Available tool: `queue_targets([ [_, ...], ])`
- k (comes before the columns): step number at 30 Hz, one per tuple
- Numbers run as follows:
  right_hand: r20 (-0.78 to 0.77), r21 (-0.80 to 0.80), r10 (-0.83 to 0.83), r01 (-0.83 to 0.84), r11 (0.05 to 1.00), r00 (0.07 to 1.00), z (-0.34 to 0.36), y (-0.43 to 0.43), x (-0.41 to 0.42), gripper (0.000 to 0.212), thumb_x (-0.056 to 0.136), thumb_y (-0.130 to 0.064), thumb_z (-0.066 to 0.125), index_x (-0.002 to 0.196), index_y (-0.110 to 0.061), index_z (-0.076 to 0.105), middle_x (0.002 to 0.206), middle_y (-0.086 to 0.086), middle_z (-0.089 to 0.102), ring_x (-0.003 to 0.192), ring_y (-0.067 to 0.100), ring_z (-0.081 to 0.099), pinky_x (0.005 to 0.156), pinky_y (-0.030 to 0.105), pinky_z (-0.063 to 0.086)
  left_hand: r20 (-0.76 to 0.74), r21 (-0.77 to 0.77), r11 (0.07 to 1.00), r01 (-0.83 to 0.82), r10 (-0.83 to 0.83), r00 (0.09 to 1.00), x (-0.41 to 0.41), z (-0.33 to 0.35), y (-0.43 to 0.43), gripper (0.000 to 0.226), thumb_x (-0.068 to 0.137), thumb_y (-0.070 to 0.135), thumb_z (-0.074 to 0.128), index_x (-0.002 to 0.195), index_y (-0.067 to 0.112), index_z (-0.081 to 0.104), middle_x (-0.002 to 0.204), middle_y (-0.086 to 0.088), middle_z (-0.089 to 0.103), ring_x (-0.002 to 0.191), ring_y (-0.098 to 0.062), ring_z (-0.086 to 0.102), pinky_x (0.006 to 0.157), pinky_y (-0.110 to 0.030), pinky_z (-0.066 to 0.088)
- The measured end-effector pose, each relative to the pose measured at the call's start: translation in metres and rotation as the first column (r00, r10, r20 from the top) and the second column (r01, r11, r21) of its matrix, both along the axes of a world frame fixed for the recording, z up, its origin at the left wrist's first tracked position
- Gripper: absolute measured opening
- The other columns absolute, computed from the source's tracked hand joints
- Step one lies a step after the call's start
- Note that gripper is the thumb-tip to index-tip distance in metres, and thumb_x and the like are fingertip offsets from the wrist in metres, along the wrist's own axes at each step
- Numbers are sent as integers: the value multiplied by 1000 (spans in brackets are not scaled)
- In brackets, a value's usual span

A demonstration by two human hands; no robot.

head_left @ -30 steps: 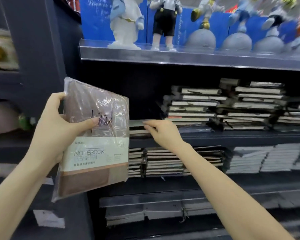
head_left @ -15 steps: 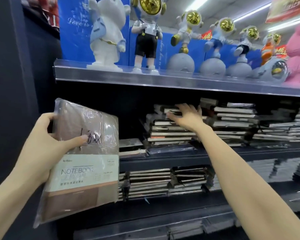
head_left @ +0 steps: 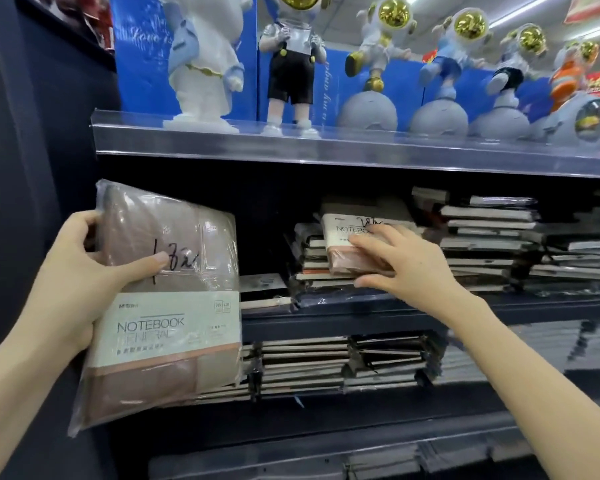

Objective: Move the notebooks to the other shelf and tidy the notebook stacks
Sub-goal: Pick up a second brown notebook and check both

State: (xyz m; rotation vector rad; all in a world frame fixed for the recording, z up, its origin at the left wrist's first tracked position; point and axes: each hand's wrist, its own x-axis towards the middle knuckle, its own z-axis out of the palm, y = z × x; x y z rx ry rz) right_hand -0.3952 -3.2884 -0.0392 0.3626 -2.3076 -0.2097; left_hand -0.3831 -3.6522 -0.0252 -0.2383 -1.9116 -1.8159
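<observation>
Your left hand [head_left: 66, 282] grips a plastic-wrapped brown notebook [head_left: 174, 341] and holds it upright, clear of the shelving. The thumb lies across the front and the fingers curl round the left edge. A pale band printed NOTEBOOK runs across the cover, and there is black handwriting on the wrap above it.

Just right of it, on the middle shelf [head_left: 361, 323], a low flat pile [head_left: 262, 289] of one or two notebooks lies at the near edge. Next comes a taller stack [head_left: 309, 268] of dark notebooks, lying unevenly. On top of that stack sits a second wrapped brown notebook [head_left: 343, 233], tilted, its near end lower.

Your right hand [head_left: 409, 268] pinches that near end, with the fingers spread over the cover and the thumb underneath. Further right on the same shelf, more notebook stacks [head_left: 492, 237] stand close together, with their edges out of line.

The shelf below carries flatter rows of notebooks [head_left: 309, 365]. Above, the clear-fronted top shelf [head_left: 326, 147] holds a row of astronaut figurines [head_left: 381, 53] against blue boxes.
</observation>
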Motion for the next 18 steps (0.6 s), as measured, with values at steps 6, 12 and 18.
queue_targets([
  [6, -22, 140, 22, -18, 990, 1000, -16, -3, -9, 57, 85, -47, 42, 127, -11, 58, 126, 24, 59, 107, 48, 58, 84, 59, 48, 90, 110, 990, 90, -100, 991, 2, 1, 13, 46, 64, 6, 79, 92, 30, 51, 93, -2, 66, 64, -16, 70, 44, -28, 54],
  [12, 78, -65, 94, -89, 994, 993, 1, -7, 5, 55, 92, -44, 31, 131, -15, 57, 131, 16, 58, 117, 40, 56, 93, 46, 45, 181, 251, 950, 188, -237, 955, -7, -7, 70, 39, 78, 5, 73, 108, 6, 47, 90, -12, 64, 60, -18, 66, 43, -29, 53],
  [18, -86, -230, 248, -261, 938, 965, 2, -22, 33, 39, 93, -35, 45, 120, -16, 66, 123, 6, 65, 116, 28, 61, 97, 30, 41, 270, 411, 890, 199, -327, 906, -27, -14, 112, 51, 81, 13, 73, 118, 4, 40, 108, -16, 61, 74, -23, 69, 51, -35, 57],
])
